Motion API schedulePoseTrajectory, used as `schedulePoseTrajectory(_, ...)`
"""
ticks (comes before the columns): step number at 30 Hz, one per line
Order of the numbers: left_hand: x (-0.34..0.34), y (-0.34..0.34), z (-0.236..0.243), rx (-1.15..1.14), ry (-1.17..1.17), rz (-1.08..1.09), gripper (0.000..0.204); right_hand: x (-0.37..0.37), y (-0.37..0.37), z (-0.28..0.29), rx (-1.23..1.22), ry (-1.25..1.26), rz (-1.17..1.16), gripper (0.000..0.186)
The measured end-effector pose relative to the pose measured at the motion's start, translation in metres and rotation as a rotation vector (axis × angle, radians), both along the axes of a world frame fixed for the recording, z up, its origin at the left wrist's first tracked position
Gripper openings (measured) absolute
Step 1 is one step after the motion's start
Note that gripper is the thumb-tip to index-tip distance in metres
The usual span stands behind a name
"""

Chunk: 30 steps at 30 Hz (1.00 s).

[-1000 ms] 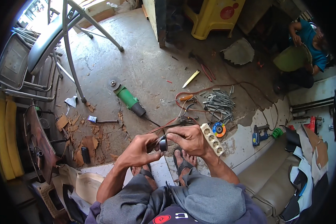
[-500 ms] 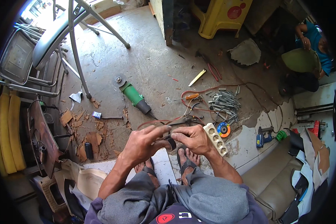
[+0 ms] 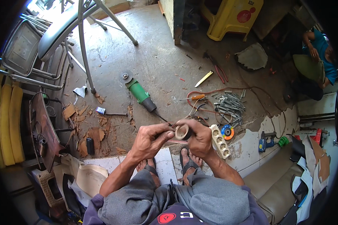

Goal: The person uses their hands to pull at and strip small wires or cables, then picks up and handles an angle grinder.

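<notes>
Above my feet, my two hands meet at the fingertips. In my right hand is a roll of black tape, its pale core facing up and my fingers curled round it. My left hand is closed in a pinch beside the roll, on what looks like a thin dark cord; the fingers hide most of it. Beyond my hands lies a green angle grinder, its cord running toward my fingertips. A white power strip lies right of my right hand, next to an orange-rimmed flap disc.
A pile of metal strips, an orange-handled screwdriver, a yellow cutter and red-handled pliers lie ahead. A folding chair stands far left, a yellow stool at the back. Another person sits far right.
My right hand has turned, bringing the tape roll up with its core in view between the hands. My left hand has shifted slightly right and its fingers have closed into a pinch.
</notes>
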<state>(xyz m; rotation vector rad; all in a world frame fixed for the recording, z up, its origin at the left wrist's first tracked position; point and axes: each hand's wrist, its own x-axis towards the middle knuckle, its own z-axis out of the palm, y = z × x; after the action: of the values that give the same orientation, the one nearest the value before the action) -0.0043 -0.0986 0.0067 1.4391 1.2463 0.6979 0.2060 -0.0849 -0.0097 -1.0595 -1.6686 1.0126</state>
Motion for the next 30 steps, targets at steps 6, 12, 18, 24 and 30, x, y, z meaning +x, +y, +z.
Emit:
schedulePoseTrajectory(6, -0.001, 0.001, 0.000, 0.341, 0.067, -0.078, 0.016, 0.007, 0.004, -0.018, -0.495, -0.009, -0.148, 0.022)
schedulePoseTrajectory(12, 0.001, -0.002, -0.001, 0.365, 0.198, -0.116, 0.020, 0.012, 0.010, -0.036, -0.561, -0.075, -0.019, 0.025)
schedulePoseTrajectory(18, 0.010, -0.002, -0.005, 0.227, 0.231, -0.072, 0.025, 0.018, 0.016, -0.026, -0.729, -0.174, 0.059, 0.032)
schedulePoseTrajectory(24, 0.006, -0.001, -0.018, -0.244, -0.094, 0.224, 0.028, 0.003, 0.006, -0.017, -0.219, -0.144, -0.244, 0.027)
schedulePoseTrajectory(30, 0.006, 0.006, -0.003, -0.350, -0.306, 0.416, 0.026, 0.005, -0.011, -0.022, -0.041, -0.236, -0.005, 0.041)
